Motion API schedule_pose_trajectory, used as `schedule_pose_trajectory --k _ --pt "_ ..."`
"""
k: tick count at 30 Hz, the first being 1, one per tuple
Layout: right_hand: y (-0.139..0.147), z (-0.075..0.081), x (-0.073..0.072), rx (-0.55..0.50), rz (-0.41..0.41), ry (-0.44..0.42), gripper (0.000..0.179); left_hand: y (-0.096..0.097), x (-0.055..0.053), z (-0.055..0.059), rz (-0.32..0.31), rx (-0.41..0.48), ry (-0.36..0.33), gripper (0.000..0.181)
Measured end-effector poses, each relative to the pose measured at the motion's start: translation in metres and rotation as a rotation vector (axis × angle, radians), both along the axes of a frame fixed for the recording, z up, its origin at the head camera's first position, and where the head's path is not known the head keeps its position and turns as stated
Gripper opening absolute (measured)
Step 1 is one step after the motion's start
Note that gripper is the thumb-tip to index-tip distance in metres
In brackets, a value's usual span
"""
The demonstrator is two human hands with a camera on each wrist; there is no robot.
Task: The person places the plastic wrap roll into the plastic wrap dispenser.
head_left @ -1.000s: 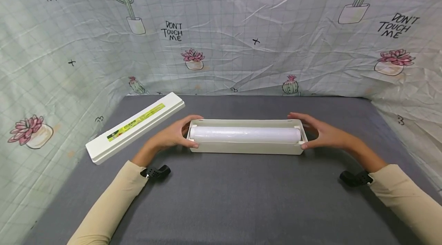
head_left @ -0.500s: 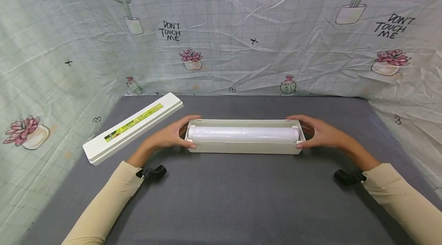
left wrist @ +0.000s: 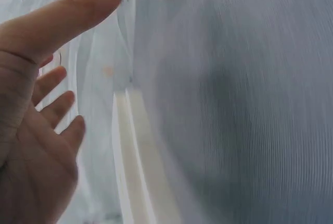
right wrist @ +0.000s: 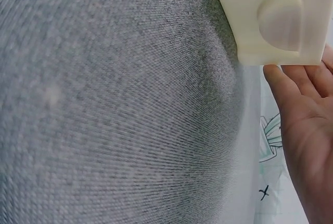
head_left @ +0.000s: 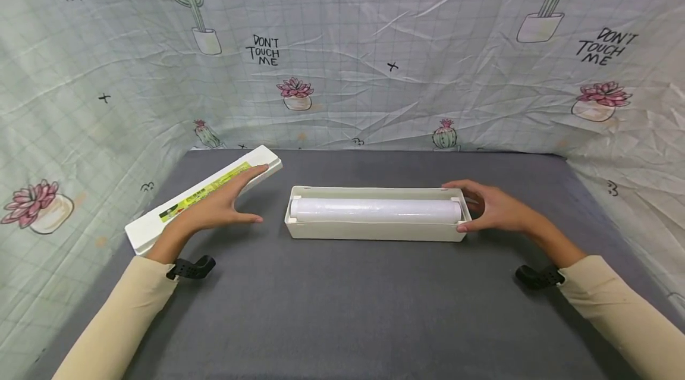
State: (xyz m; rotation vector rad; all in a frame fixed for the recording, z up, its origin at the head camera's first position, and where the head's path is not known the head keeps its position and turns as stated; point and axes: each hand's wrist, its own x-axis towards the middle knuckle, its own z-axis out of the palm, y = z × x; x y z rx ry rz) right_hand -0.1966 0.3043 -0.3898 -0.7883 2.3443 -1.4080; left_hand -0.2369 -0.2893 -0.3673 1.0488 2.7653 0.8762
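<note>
A long white cling film box (head_left: 374,232) stands lidless in the middle of the table, with a white roll of film (head_left: 374,210) lying inside. My right hand (head_left: 500,210) grips the box's right end, thumb on the front wall and fingers at the back. In the right wrist view the end of the box (right wrist: 281,31) shows a rounded cutout. My left hand (head_left: 214,207) hovers apart from the box, thumb and fingers spread. It partly covers the white lid (head_left: 270,156) with a yellow-green label. The lid's stepped edge (left wrist: 135,156) appears below the fingers in the left wrist view.
Grey cloth (head_left: 364,302) covers the table. A pale hanging sheet (head_left: 353,59) printed with cacti encloses the back and sides. The lid lies slanted at the back left.
My left hand has let go of the box's left end and moved left, over the lid. My right hand keeps its hold. The box stays in place.
</note>
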Motion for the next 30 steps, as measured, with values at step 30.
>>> schedule_pose_trajectory --k 30 --pt "0.002 0.000 0.001 -0.004 -0.011 -0.020 0.085 -0.130 0.009 -0.018 0.216 -0.131 0.036 0.087"
